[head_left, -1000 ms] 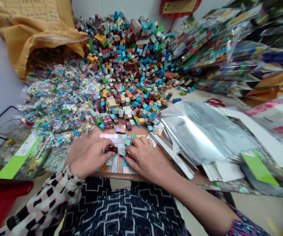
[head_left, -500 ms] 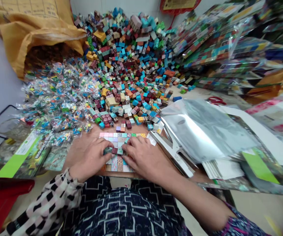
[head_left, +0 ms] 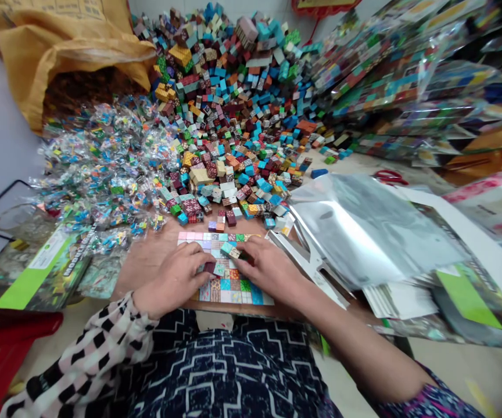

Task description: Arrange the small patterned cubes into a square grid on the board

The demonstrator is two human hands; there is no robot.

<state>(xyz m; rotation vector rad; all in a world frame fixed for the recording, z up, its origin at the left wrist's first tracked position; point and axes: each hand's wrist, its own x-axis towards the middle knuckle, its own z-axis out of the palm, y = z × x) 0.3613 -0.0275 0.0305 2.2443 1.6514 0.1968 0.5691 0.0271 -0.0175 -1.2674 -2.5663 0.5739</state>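
Pressing both hands on flat grid of printed cubes, at near edge of wooden table. Left hand: fingers curled, thumb and forefinger tips closed around dark red cube on grid. Right hand: fingers bent, tips touching teal cube and tan cube; grip or only touch, cannot tell. Loose cube pile behind grid. Heap of small clear packets at left, silver foil bags at right.

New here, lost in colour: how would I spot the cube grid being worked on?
Find the loose cube pile. In front of it, under the left hand and right hand, lies the flat cube grid. Only its cubes form tidy rows.
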